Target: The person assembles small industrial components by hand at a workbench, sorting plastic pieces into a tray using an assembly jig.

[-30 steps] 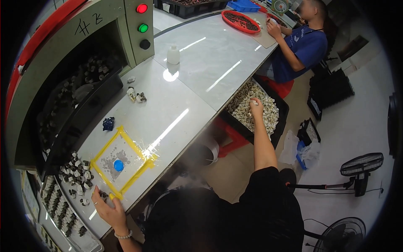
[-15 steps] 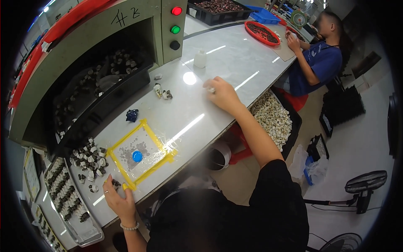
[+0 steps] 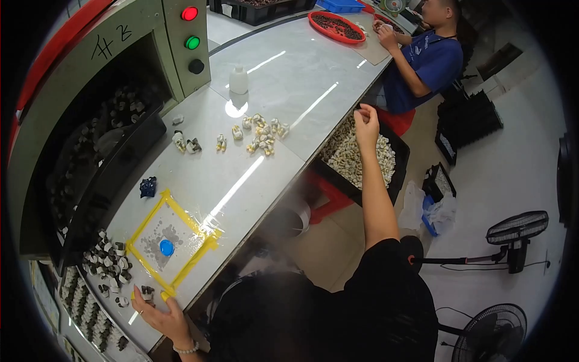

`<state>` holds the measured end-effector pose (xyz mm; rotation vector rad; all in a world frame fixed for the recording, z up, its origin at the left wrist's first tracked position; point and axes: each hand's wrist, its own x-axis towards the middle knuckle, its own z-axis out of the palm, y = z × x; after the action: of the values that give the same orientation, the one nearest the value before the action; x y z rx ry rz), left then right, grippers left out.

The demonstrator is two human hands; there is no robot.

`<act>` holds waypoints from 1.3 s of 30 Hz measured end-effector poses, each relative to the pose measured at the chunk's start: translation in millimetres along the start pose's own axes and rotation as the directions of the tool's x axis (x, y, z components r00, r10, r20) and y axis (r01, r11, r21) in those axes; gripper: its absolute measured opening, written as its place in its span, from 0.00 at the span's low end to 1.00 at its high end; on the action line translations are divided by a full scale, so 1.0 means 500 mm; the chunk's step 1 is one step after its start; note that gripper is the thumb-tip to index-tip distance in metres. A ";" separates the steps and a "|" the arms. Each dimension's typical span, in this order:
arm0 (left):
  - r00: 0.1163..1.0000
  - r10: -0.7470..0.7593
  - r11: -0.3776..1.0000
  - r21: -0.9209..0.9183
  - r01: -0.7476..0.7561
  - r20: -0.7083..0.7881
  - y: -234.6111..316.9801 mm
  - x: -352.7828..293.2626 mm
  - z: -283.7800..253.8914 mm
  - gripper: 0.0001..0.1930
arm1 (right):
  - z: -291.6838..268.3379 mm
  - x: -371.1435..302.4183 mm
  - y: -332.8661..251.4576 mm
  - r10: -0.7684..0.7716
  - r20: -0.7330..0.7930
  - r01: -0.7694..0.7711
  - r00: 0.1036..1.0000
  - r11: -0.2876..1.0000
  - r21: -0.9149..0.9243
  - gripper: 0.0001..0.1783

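My left hand (image 3: 159, 318) rests at the worktop's near left, yellow covers on its thumb and a fingertip. Its fingers stand apart around a small black-and-white figurine (image 3: 146, 294) on the surface. My right hand (image 3: 367, 128) hovers above the far part of a black bin full of white-and-yellow figurines (image 3: 344, 155). Its fingers are loosely bent, and I see nothing in them. On the table lies a loose cluster of white-and-yellow figurines (image 3: 262, 137). A yellow-taped square (image 3: 142, 230) holds a blue round cap (image 3: 166, 247) on a wet, spotted patch.
A machine (image 3: 129, 45) with a dark opening and black tray stands left. Black-and-white figurines (image 3: 105, 256) are heaped near a loaded metal tray (image 3: 90, 308). A white bottle (image 3: 239, 80) stands on the table. A co-worker (image 3: 422, 63) sits beyond the bin; fans (image 3: 517, 226) stand right.
My right hand has moved right from the tabletop to above the bin. White-and-yellow figurines now show where it was. The view has shifted; my left hand stays by the same figurine.
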<state>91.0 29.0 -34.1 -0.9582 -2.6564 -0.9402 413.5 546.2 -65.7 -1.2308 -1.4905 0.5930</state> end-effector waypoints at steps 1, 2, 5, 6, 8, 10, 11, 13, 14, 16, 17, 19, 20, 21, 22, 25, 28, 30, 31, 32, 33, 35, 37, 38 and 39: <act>1.000 -0.002 1.000 -0.001 0.002 0.000 0.001 0.002 0.003 0.33 | -0.020 0.022 0.101 0.011 -0.010 -0.013 1.000 0.969 -0.248 0.22; 0.999 0.047 0.998 0.038 -0.046 -0.024 -0.001 0.007 0.008 0.34 | -0.034 0.039 0.200 0.153 0.053 -0.123 0.987 0.920 -0.373 0.31; 0.998 0.041 0.993 0.116 -0.036 -0.040 0.000 0.002 0.001 0.35 | 0.058 -0.007 0.319 0.547 0.099 -0.382 0.831 0.691 -0.614 0.41; 0.999 0.035 0.997 0.070 -0.035 0.000 0.008 0.009 0.005 0.35 | 0.040 0.026 0.404 0.594 0.103 -0.329 0.798 0.572 -0.752 0.40; 0.997 0.071 0.997 0.011 -0.071 0.011 0.010 0.026 0.033 0.35 | -0.015 0.053 0.532 0.491 -0.350 -0.601 0.798 0.690 -0.402 0.32; 0.999 0.038 0.985 0.167 -0.034 -0.023 0.010 -0.002 -0.002 0.35 | 0.139 -0.030 0.441 0.362 -0.042 -0.329 0.931 0.785 -0.526 0.38; 0.999 0.029 0.984 0.175 -0.023 -0.035 0.017 0.003 0.001 0.35 | 0.111 -0.029 0.457 0.345 -0.179 -0.386 0.921 0.865 -0.321 0.34; 1.000 0.003 0.995 0.099 -0.003 0.003 0.020 0.006 -0.001 0.35 | 0.076 -0.033 0.471 0.110 0.139 0.008 0.984 0.755 -0.656 0.36; 0.999 0.045 0.995 0.085 -0.046 0.008 0.020 0.013 0.003 0.35 | 0.024 -0.015 0.504 0.030 0.232 0.138 0.972 0.727 -0.672 0.40; 1.000 0.023 0.988 0.154 -0.022 -0.007 0.017 0.004 -0.005 0.35 | 0.067 -0.066 0.449 0.192 0.270 0.031 0.943 0.760 -0.650 0.39; 1.000 0.029 0.982 0.187 -0.029 0.002 0.017 0.000 -0.009 0.35 | 0.092 -0.082 0.403 0.222 0.290 0.022 0.931 0.758 -0.651 0.40; 0.998 0.053 0.986 0.157 -0.055 0.016 0.017 0.010 0.000 0.35 | 0.046 -0.043 0.472 0.025 0.376 0.192 0.926 0.827 -0.529 0.40; 0.996 0.078 0.987 0.138 -0.082 0.031 0.015 0.016 0.003 0.36 | 0.036 -0.026 0.510 0.131 0.205 -0.065 0.970 0.951 -0.303 0.36; 0.998 0.063 0.985 0.162 -0.066 0.022 0.017 0.014 0.000 0.36 | 0.068 -0.035 0.498 0.132 0.229 -0.063 0.964 0.956 -0.287 0.36; 0.998 0.068 0.982 0.177 -0.069 0.015 0.018 0.012 -0.004 0.35 | 0.095 -0.046 0.474 0.217 0.103 -0.197 0.971 0.965 -0.173 0.34; 0.997 0.078 0.982 0.174 -0.076 -0.002 0.013 0.010 -0.004 0.35 | 0.099 -0.050 0.453 0.242 0.061 -0.238 0.968 0.969 -0.059 0.29; 0.997 0.078 0.983 0.165 -0.074 -0.016 0.020 0.014 -0.003 0.35 | 0.073 -0.065 0.413 0.142 0.245 -0.076 0.959 0.962 -0.261 0.25; 0.996 0.081 0.984 0.159 -0.077 -0.020 0.022 0.014 -0.005 0.35 | 0.058 -0.081 0.349 0.126 0.268 -0.007 0.955 0.914 -0.405 0.22; 0.996 0.086 0.984 0.160 -0.083 -0.013 0.022 0.014 -0.005 0.35 | 0.060 -0.084 0.354 0.163 0.203 -0.086 0.965 0.936 -0.340 0.21; 0.996 0.092 0.983 0.162 -0.090 -0.005 0.022 0.014 -0.004 0.35 | 0.062 -0.074 0.349 0.234 0.193 -0.169 0.953 0.938 -0.301 0.21; 0.996 0.090 0.983 0.160 -0.087 -0.008 0.019 0.015 -0.006 0.35 | 0.067 -0.084 0.296 0.310 0.183 -0.257 0.933 0.930 -0.263 0.21; 0.994 0.110 0.981 0.163 -0.105 -0.021 0.016 0.016 -0.006 0.36 | 0.057 -0.059 0.354 0.255 0.212 -0.146 0.944 0.895 -0.422 0.22; 0.995 0.098 0.983 0.160 -0.093 -0.023 0.019 0.015 -0.006 0.36 | 0.053 -0.053 0.358 0.195 0.258 -0.017 0.946 0.827 -0.562 0.22; 0.996 0.092 0.984 0.158 -0.088 -0.020 0.020 0.014 -0.006 0.36 | 0.054 -0.063 0.364 0.219 0.213 -0.069 0.952 0.833 -0.549 0.22; 0.996 0.081 0.984 0.161 -0.076 -0.026 0.024 0.012 -0.008 0.36 | 0.062 -0.073 0.357 0.245 0.173 -0.119 0.954 0.838 -0.532 0.22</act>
<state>93.4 36.8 -22.5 -0.9930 -2.5995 -0.7070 449.7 582.1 -243.4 -1.7879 -1.8165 0.4866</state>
